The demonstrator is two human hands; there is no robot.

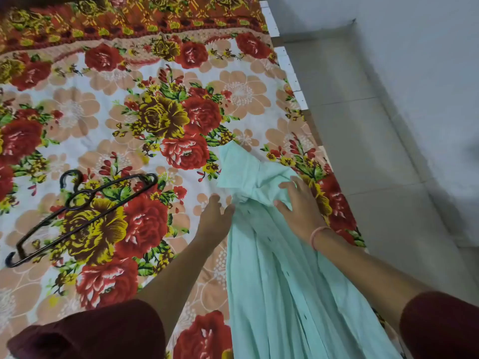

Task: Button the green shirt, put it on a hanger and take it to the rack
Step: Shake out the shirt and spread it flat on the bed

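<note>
A pale green shirt (280, 281) lies lengthwise on the floral bedsheet (129, 112), bunched near its collar end and running toward me, with dark buttons along its front. My left hand (216, 216) pinches the shirt's left edge near the bunched part. My right hand (303, 206) rests on the cloth with its fingers spread, a pink band on the wrist. A black hanger (83, 211) lies flat on the sheet to the left, well apart from both hands.
The bed's right edge (298, 84) runs diagonally from top to lower right. Beyond it is a grey tiled floor (375, 125) and a pale wall (427, 60). No rack is in view.
</note>
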